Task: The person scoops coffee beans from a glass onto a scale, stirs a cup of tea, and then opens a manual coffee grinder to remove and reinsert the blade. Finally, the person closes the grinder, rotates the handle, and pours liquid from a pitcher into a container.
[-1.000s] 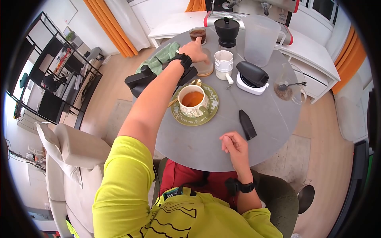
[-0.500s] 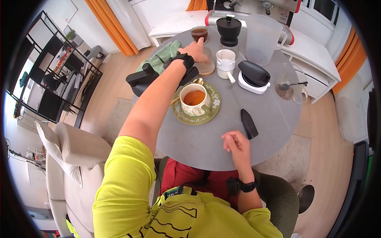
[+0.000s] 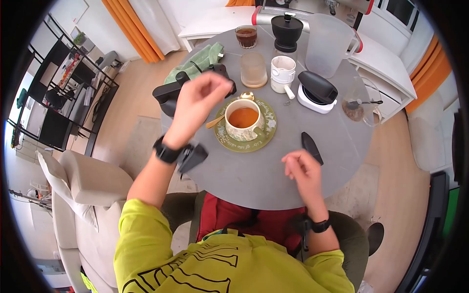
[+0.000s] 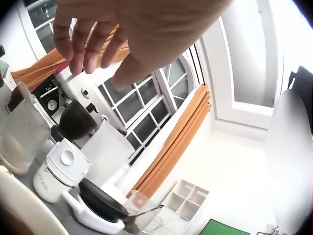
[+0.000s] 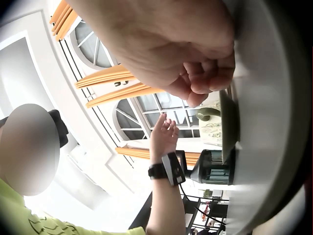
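My left hand [image 3: 199, 105] is in the air to the left of a patterned teacup [image 3: 238, 132], holding nothing. Its fingers hang loosely bent in the left wrist view. The cup has brown liquid in it and stands on a green saucer [image 3: 269, 128] with a gold spoon [image 3: 247, 95]. Behind it is a frosted glass [image 3: 253, 70], and a glass of dark drink [image 3: 246, 37] is farther back. Loosely curled and with nothing in it, my right hand [image 3: 304, 176] is over the table's near edge, beside a slim black tool [image 3: 311, 147].
A black-topped grinder [image 3: 287, 33], a white coffee cup with a handle [image 3: 282, 73], a frosted pitcher [image 3: 326, 46] and a white-and-black device [image 3: 317, 92] stand on the round grey table [image 3: 244, 183]. A green cloth [image 3: 198, 62] and a glass carafe [image 3: 360, 105] lie toward its sides.
My left hand has come back from the frosted glass toward my body and is now raised left of the teacup. The frosted glass stands uncovered. My right hand has barely moved.
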The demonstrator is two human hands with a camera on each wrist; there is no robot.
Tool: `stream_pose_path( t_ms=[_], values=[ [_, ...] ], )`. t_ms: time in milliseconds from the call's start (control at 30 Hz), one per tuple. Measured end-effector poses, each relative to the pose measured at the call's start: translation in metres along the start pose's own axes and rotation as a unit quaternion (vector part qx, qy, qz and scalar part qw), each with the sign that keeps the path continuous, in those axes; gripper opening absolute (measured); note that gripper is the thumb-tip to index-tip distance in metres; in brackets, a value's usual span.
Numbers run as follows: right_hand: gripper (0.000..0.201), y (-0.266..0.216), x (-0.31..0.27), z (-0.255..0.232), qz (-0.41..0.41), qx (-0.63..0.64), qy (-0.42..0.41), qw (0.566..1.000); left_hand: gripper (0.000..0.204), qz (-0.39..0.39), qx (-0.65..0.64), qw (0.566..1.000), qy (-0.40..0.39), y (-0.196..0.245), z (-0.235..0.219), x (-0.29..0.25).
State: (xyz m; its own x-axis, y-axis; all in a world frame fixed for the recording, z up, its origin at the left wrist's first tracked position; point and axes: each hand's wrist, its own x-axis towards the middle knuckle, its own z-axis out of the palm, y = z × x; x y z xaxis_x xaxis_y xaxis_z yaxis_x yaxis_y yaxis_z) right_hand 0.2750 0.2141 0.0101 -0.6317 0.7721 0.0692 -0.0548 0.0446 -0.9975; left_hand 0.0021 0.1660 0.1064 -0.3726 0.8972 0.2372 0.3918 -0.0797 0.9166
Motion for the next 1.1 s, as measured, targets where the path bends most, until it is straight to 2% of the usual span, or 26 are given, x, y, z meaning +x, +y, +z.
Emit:
stream_pose_path(
  t_ms=[33, 100, 233, 300, 333, 400, 433, 500, 533, 733, 833, 1100],
  values=[
    [0.014, -0.014, 0.008, -0.004, -0.031, -0.04, 0.005, 0.999, 0.014, -0.035, -0.037, 0.999, -0.009, 0.0, -0.005, -0.019],
    [0.013, -0.048, 0.028, -0.01, -0.042, -0.069, 0.034, 0.996, 0.014, -0.076, -0.102, 0.992, -0.014, -0.006, -0.011, -0.053],
    [0.012, -0.072, 0.102, -0.028, -0.164, -0.158, 0.068, 0.971, 0.015, -0.176, -0.215, 0.961, -0.011, -0.013, -0.015, -0.105],
    [0.026, -0.069, 0.144, -0.036, -0.161, -0.229, 0.081, 0.957, 0.017, -0.203, -0.279, 0.938, -0.029, -0.019, -0.015, -0.124],
    [0.026, -0.065, 0.162, -0.036, -0.161, -0.231, 0.08, 0.956, 0.017, -0.203, -0.281, 0.938, -0.029, -0.02, -0.016, -0.13],
    [0.053, -0.054, 0.192, -0.036, -0.163, -0.345, 0.055, 0.923, 0.017, -0.235, -0.309, 0.921, -0.034, -0.019, -0.016, -0.138],
    [0.053, -0.048, 0.202, -0.034, -0.164, -0.347, 0.055, 0.922, 0.017, -0.233, -0.311, 0.921, -0.035, -0.021, -0.017, -0.141],
    [0.076, -0.036, 0.22, -0.032, -0.129, -0.405, 0.018, 0.905, 0.018, -0.248, -0.316, 0.915, -0.035, -0.026, -0.018, -0.145],
    [0.081, -0.034, 0.228, -0.029, -0.117, -0.422, 0.006, 0.899, 0.018, -0.245, -0.318, 0.915, -0.037, -0.028, -0.019, -0.146],
    [0.08, -0.032, 0.235, -0.017, -0.065, -0.448, 0.004, 0.892, 0.019, -0.257, -0.363, 0.892, -0.076, -0.044, -0.019, -0.157],
    [0.079, -0.028, 0.239, -0.016, -0.074, -0.468, 0.017, 0.881, 0.018, -0.263, -0.37, 0.885, -0.106, -0.043, -0.022, -0.158],
    [0.079, -0.038, 0.237, -0.011, -0.041, -0.5, 0.037, 0.864, 0.016, -0.242, -0.386, 0.883, -0.114, -0.04, -0.031, -0.156]
  ],
)
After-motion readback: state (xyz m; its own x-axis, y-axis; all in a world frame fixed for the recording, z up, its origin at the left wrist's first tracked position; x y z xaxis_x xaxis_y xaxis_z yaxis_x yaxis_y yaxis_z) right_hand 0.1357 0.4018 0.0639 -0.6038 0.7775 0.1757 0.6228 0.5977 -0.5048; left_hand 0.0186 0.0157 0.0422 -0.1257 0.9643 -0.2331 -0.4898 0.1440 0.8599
